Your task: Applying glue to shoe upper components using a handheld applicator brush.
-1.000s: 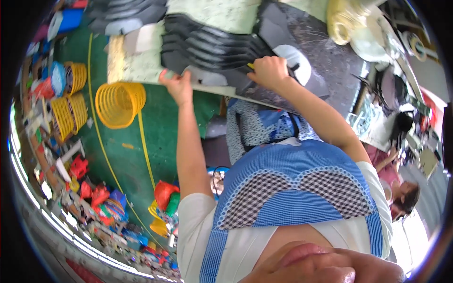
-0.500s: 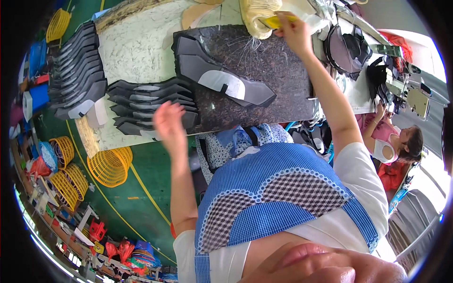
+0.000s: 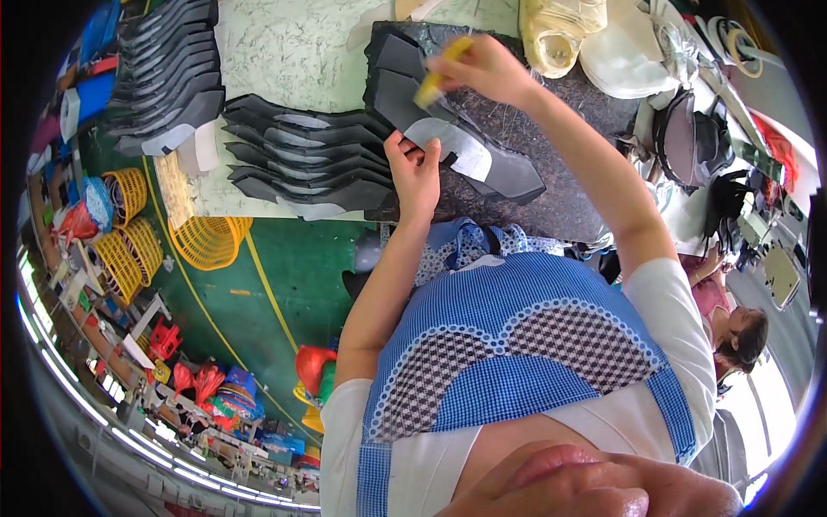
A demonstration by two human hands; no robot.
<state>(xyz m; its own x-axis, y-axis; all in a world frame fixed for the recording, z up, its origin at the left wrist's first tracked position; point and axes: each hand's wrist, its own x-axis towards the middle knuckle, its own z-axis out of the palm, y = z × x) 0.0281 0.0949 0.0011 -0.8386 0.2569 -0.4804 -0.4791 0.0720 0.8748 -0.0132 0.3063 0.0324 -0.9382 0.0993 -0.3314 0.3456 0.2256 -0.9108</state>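
Dark grey angular shoe-upper pieces, with a pale grey patch on top, lie stacked on a black board. In my right hand is a flat yellow tool, blurred by motion, closed in the fingers over the far part of this stack. My left hand is at its near edge, fingers curled and thumb against the top piece, seeming to grip it. A fanned row of like pieces lies just left of that hand.
A second fanned row lies at the table's far left. Beyond the board stands a cream-coloured pot, beside white plastic. Yellow baskets stand on the green floor. A person works at the right.
My right hand brought the yellow tool from the pot toward me and left, over the dark pieces. The left hand moved right, from above the near row to the stack's edge.
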